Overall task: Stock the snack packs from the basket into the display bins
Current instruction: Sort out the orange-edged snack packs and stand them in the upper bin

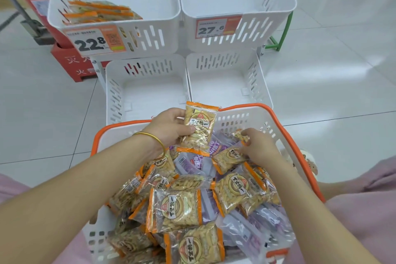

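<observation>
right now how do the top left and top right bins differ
The top left bin holds orange-edged snack packs; the top right bin shows only bare floor. The top left bin carries a 22.8 price tag, the top right bin a 27.6 price tag. Both are white slotted plastic bins.

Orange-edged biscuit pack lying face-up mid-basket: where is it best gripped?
Probably from above, pinching an orange sealed side edge. The biscuit pack lies flat on top of the pile in the basket, uncovered. That thin seam gives a flat tab, while the middle bulges with biscuits.
</observation>
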Demonstrator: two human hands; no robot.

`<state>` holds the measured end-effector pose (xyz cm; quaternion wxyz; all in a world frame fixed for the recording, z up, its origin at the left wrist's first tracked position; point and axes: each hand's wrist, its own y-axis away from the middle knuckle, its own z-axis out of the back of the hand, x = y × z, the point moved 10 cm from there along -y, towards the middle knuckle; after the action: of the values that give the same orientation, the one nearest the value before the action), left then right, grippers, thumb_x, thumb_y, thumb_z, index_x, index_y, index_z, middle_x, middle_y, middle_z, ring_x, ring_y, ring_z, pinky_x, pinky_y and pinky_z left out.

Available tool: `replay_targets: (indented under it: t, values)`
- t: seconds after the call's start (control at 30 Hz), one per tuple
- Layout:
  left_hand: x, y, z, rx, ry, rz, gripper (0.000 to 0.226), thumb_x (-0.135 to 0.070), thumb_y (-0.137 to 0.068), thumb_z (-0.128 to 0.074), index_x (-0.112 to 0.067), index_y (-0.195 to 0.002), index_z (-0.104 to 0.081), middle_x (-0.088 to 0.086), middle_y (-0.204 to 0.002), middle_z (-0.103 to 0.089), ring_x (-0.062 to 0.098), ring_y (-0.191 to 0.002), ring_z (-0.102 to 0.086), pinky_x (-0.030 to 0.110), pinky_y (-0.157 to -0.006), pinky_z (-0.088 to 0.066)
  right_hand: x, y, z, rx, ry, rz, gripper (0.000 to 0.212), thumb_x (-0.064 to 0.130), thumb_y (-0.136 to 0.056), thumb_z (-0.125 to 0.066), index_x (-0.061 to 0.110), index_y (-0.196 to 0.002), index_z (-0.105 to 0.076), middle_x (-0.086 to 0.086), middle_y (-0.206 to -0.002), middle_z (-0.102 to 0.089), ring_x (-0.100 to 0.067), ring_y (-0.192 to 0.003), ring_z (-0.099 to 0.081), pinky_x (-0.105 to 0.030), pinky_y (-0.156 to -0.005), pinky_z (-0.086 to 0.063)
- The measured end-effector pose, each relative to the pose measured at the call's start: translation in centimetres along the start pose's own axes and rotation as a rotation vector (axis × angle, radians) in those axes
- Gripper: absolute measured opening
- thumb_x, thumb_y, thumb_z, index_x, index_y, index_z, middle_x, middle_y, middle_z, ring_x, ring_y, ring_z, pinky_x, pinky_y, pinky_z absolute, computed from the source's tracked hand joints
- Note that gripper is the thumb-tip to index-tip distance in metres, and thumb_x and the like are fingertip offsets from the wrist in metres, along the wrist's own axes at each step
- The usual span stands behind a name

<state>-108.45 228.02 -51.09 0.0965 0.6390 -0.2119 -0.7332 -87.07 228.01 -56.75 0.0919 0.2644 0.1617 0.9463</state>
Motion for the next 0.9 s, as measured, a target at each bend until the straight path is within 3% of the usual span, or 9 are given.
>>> replay_targets:
  t: [0.13,0.23,0.3,0.47,0.63,0.73,0.83,0.9]
  values:
    - [0.2,-0.3,0.1,-0.012,0.005,-0.018,0.029,0.004,-0.087,-0.059,-0.007,-0.113,-0.055,0.014,-0.091,-0.066,0.025,-0.078,-0.062,0.04,-0.071,-0.054,0.1,0.0,0.7,-0.03,-0.254,-0.007,0.045,0.0,-0.082,-0.066,0.011,-0.124,-0.054,-0.01,-0.102,-0.057,-0.019,-0.075,-0.057,-0.024,-0.052,-0.044]
    - [0.1,-0.5,0.5,-0.041,-0.006,-0.047,0.024,0.001,-0.09,-0.057,-0.008,-0.112,-0.054,0.009,-0.084,-0.066,0.019,-0.069,-0.061,0.03,-0.06,-0.053,2.1,0.2,1.6,0.009,-0.569,0.072,0.022,0.0,-0.08,-0.07,0.009,-0.1,-0.065,-0.012,-0.09,-0.061,-0.022,-0.071,-0.059,-0.035,-0.063,-0.053]
    - [-0.3,-0.6,1.3,-0.097,-0.041,-0.096,0.02,-0.002,-0.091,-0.055,-0.008,-0.11,-0.054,0.003,-0.075,-0.064,0.012,-0.058,-0.056,0.023,-0.051,-0.045,3.7,0.6,2.9,0.023,-0.666,0.164,0.013,0.001,-0.079,-0.073,0.009,-0.088,-0.069,-0.01,-0.081,-0.063,-0.021,-0.066,-0.059,-0.032,-0.059,-0.052]
    - [-1.3,-0.7,3.0,-0.214,-0.118,-0.209,0.009,-0.009,-0.095,-0.051,-0.015,-0.099,-0.054,-0.012,-0.049,-0.052,0.005,-0.045,-0.043,0.013,-0.044,-0.035,7.0,1.9,5.6,0.056,-0.769,0.278,0.019,-0.002,-0.082,-0.067,0.017,-0.081,-0.068,-0.003,-0.075,-0.064,-0.018,-0.063,-0.057,-0.025,-0.054,-0.05]
    - [-0.9,-0.7,1.3,-0.111,-0.001,-0.154,0.012,-0.02,-0.098,-0.046,-0.016,-0.09,-0.055,0.001,-0.066,-0.042,0.014,-0.058,-0.037,0.025,-0.054,-0.036,11.2,2.0,6.6,-0.073,-0.8,0.382,0.023,-0.005,-0.08,-0.068,0.017,-0.077,-0.066,0.001,-0.066,-0.058,-0.001,-0.053,-0.052,-0.013,-0.053,-0.044]
    - [-1.8,-0.3,1.0,-0.053,0.014,-0.177,0.023,-0.039,-0.086,-0.061,-0.02,-0.097,-0.056,-0.003,-0.075,-0.056,0.014,-0.065,-0.051,0.031,-0.065,-0.042,12.3,2.0,7.4,-0.185,-0.822,0.395,0.023,-0.004,-0.077,-0.07,0.018,-0.075,-0.067,0.005,-0.065,-0.06,0.005,-0.053,-0.052,-0.011,-0.056,-0.046]
    - [-2.7,0.4,1.0,-0.011,-0.053,-0.211,0.058,-0.019,-0.076,-0.077,-0.017,-0.124,-0.045,0.001,-0.105,-0.066,0.015,-0.087,-0.067,0.031,-0.079,-0.054,13.7,2.1,7.6,-0.215,-0.849,0.433,0.024,-0.003,-0.076,-0.071,0.02,-0.074,-0.068,0.005,-0.066,-0.062,0.004,-0.054,-0.053,-0.01,-0.056,-0.045]
    - [-3.6,0.7,2.1,-0.041,-0.049,-0.238,0.064,-0.009,-0.076,-0.076,-0.015,-0.129,-0.04,0.001,-0.103,-0.065,0.008,-0.079,-0.066,0.025,-0.073,-0.055,15.1,1.9,7.5,-0.226,-0.824,0.464,0.023,0.001,-0.077,-0.072,0.024,-0.077,-0.068,0.005,-0.07,-0.06,0.001,-0.059,-0.053,-0.013,-0.058,-0.046]
